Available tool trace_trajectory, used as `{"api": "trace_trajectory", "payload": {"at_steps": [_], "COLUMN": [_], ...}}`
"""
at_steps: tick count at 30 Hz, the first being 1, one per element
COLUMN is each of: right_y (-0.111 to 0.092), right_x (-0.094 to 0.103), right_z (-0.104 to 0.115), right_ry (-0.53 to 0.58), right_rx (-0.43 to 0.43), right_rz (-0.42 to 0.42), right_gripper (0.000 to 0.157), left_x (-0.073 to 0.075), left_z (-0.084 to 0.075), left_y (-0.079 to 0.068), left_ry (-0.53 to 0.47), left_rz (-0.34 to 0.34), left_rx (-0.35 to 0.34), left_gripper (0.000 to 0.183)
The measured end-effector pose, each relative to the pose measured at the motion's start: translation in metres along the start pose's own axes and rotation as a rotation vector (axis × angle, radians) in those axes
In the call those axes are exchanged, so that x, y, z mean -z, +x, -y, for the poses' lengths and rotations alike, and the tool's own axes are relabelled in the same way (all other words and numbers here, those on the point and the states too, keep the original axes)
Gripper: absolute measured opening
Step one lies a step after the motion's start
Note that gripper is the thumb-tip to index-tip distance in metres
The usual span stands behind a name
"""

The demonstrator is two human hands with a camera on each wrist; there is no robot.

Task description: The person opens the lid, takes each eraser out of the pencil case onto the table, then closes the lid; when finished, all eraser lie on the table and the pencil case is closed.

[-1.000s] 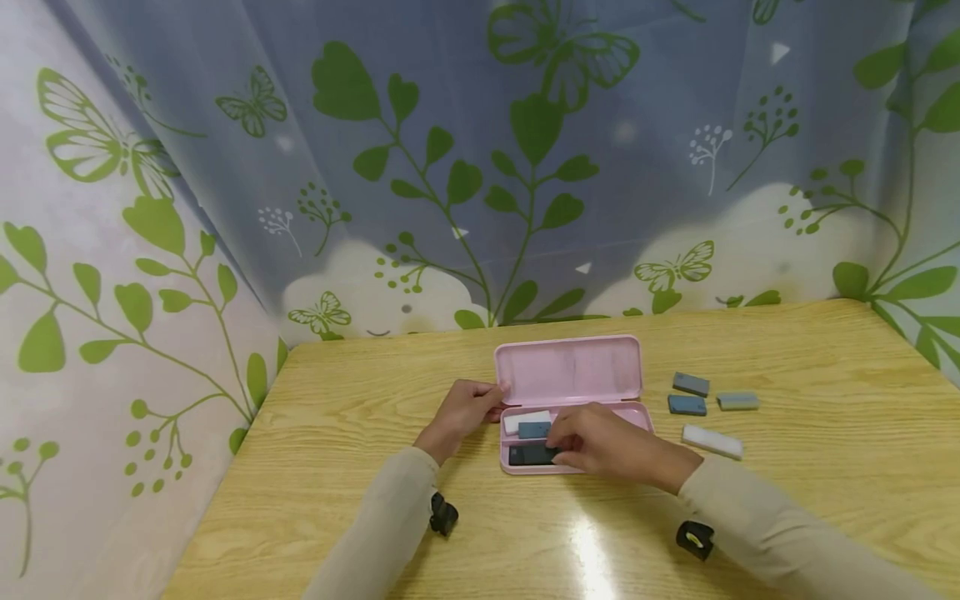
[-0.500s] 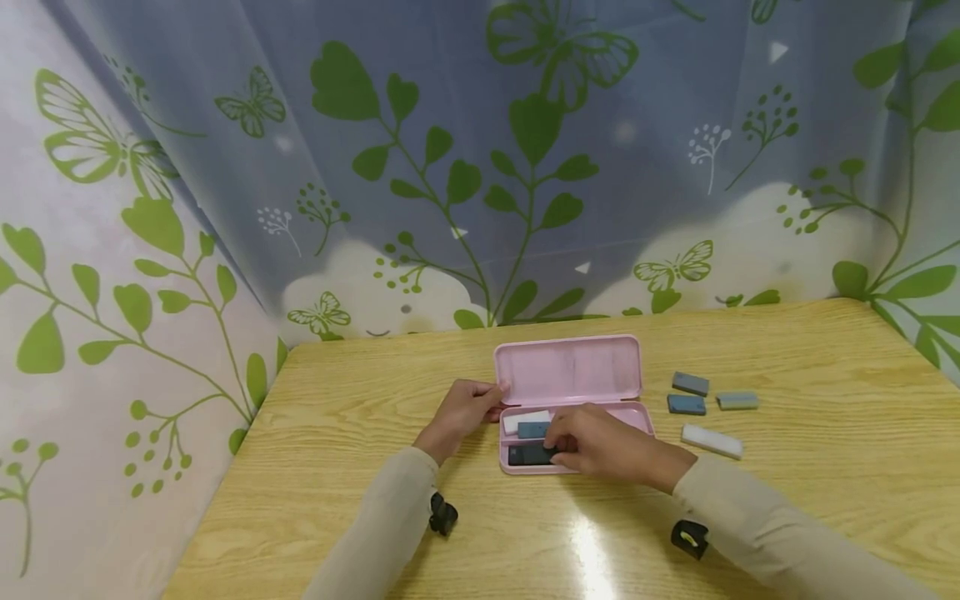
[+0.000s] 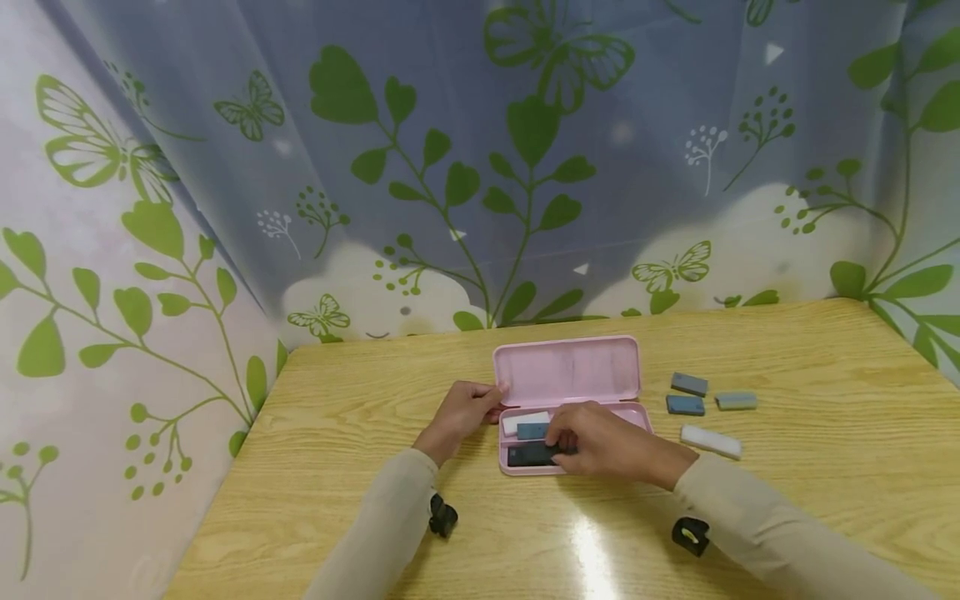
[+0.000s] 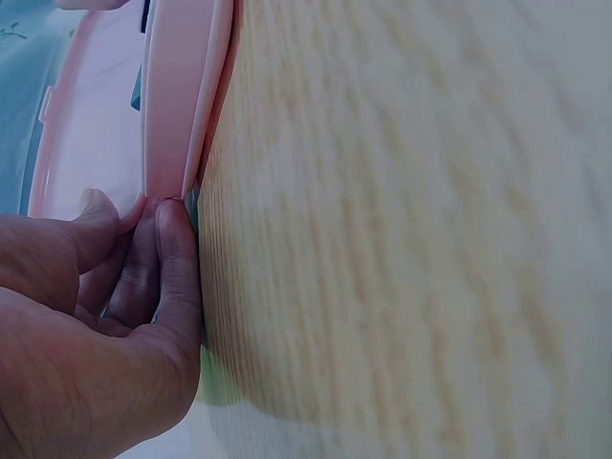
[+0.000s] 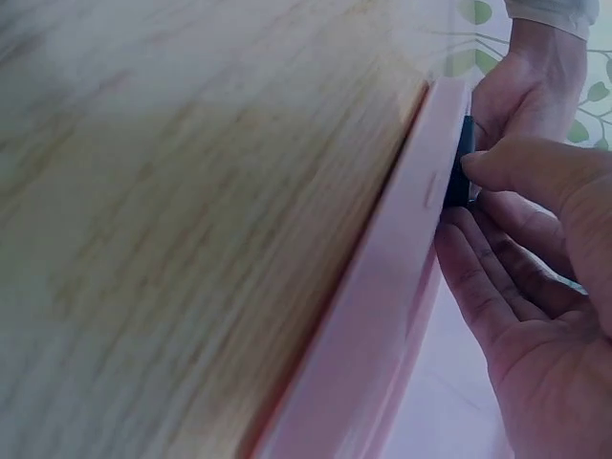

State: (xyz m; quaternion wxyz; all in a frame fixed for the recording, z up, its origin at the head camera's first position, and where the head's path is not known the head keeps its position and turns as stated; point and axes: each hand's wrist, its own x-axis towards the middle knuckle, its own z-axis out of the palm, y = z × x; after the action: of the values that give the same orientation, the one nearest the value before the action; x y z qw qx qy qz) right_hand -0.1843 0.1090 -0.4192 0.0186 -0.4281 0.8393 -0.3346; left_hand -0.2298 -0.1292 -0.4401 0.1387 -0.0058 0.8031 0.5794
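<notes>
A pink pencil case (image 3: 651,417) lies open on the table, its lid (image 3: 566,371) tilted back. At the left hinge corner my left hand (image 3: 467,410) grips the case, thumb on the lid and fingers by the base, as the left wrist view also shows. My right hand (image 3: 600,442) reaches into the front compartment and pinches the right end of a black eraser (image 3: 528,454) between thumb and fingers. Behind the divider lie a white eraser (image 3: 517,424) and a blue eraser (image 3: 532,431). My right hand hides part of the case's right half.
Right of the case, on the wooden table (image 3: 337,517), lie a grey eraser (image 3: 689,383), a blue eraser (image 3: 686,405), a grey-green piece (image 3: 737,401) and a long white eraser (image 3: 711,441). A patterned curtain (image 3: 420,208) hangs along the back edge.
</notes>
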Motion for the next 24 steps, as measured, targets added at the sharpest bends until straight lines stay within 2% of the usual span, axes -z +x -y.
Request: {"api": "trace_trajectory", "payload": {"at_steps": [6,10,17,24], "right_y": [-0.007,-0.015,-0.038,-0.067], "right_x": [0.008,0.015,0.03,0.049], "right_z": [0.003,0.004,0.004,0.003], "right_ry": [0.053,0.044,0.059,0.004], "right_rx": [-0.032,-0.051,-0.036,-0.034], "right_rz": [-0.02,-0.039,-0.075,-0.125], "right_gripper": [0.011,0.012,0.013,0.019], "left_x": [0.001,0.002,0.001,0.0], "left_z": [0.001,0.001,0.002,0.0], "left_y": [0.0,0.0,0.001,0.0], "left_ry": [-0.001,0.009,0.026,0.024], "left_rz": [-0.002,-0.012,-0.02,-0.02], "left_rx": [-0.001,0.004,0.013,0.007], "left_gripper": [0.033,0.032,0.032,0.031]}}
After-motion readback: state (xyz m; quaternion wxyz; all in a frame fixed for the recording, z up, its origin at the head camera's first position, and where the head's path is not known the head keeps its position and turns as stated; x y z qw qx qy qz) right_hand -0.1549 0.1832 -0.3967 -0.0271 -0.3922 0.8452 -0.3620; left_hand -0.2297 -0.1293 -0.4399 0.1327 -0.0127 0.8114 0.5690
